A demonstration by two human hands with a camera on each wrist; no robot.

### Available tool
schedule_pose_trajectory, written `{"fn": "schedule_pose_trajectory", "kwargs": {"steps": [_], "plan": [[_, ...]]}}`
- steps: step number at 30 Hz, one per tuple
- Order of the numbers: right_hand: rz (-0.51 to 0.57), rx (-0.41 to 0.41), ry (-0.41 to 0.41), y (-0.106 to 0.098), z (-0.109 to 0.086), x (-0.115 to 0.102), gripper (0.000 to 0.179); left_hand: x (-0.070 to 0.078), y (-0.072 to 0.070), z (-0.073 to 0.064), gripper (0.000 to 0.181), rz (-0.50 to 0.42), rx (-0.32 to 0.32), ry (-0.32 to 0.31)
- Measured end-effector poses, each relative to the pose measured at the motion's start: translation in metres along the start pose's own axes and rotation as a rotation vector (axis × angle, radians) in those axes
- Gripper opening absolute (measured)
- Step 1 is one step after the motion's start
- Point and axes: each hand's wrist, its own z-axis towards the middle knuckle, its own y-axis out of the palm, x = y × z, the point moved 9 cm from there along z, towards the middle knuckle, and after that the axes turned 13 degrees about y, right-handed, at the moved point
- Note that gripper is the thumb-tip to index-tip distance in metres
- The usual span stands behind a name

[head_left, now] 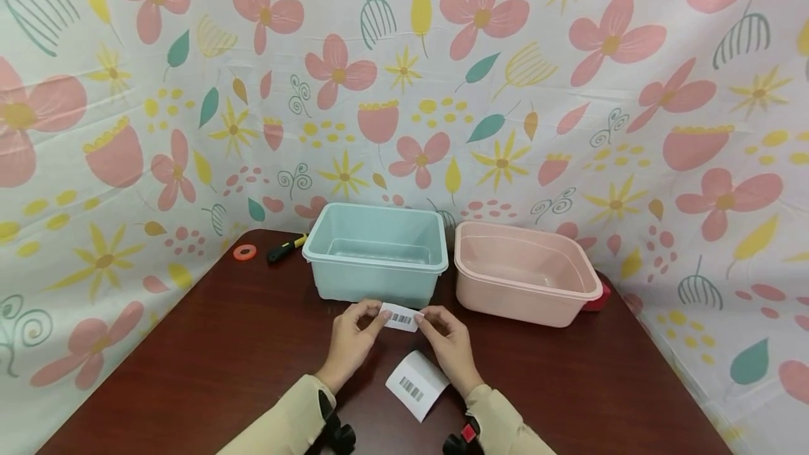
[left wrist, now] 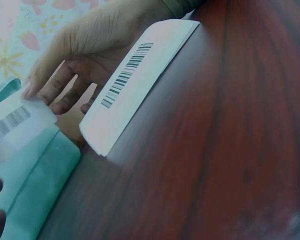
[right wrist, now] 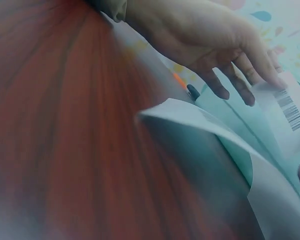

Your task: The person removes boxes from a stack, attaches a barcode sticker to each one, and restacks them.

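A small white barcode label [head_left: 399, 317] is stretched between both hands, just before the front wall of a light blue plastic bin [head_left: 373, 278]. My left hand [head_left: 349, 344] pinches its left end between thumb and finger; at the other end, my right hand [head_left: 451, 350] does the same. In the left wrist view the label [left wrist: 12, 122] looks thin and partly see-through, overlapping the bin. Below the right hand, a curled white sheet with a barcode [head_left: 417, 383] stands on the table. Its bent underside shows in the right wrist view.
To the right stands a pink plastic bin [head_left: 524, 307], with a red object [head_left: 596, 298] partly hidden behind it. An orange ring [head_left: 244, 252] and a black-and-yellow handled tool [head_left: 286, 248] lie at the back left of the dark wooden table [head_left: 208, 350]. Flowered cloth [head_left: 404, 90] hangs behind.
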Motion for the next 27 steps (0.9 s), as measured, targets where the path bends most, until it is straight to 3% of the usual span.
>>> {"fn": "schedule_pose_trajectory", "kwargs": {"steps": [5,8,14,18,21,27], "plan": [[-0.033,0.086,-0.068,0.012,0.002,-0.005,0.010,-0.002,-0.015,0.002,0.009,0.135,0.085,0.033],[-0.030,0.121,-0.087,0.022,0.003,-0.006,0.012,-0.005,-0.024,0.003,0.012,0.183,0.132,0.015],[-0.034,0.212,-0.061,0.037,0.006,-0.009,0.015,-0.016,-0.035,0.003,0.015,0.250,0.181,-0.044],[-0.029,0.259,-0.048,0.042,0.010,-0.009,0.013,-0.020,-0.040,0.005,0.017,0.259,0.208,-0.044],[-0.027,0.278,-0.062,0.046,0.014,-0.010,0.011,-0.020,-0.044,0.007,0.016,0.271,0.233,-0.019],[-0.027,0.344,-0.185,0.053,0.016,-0.016,0.008,-0.022,-0.047,0.010,0.016,0.324,0.261,0.040]]}}
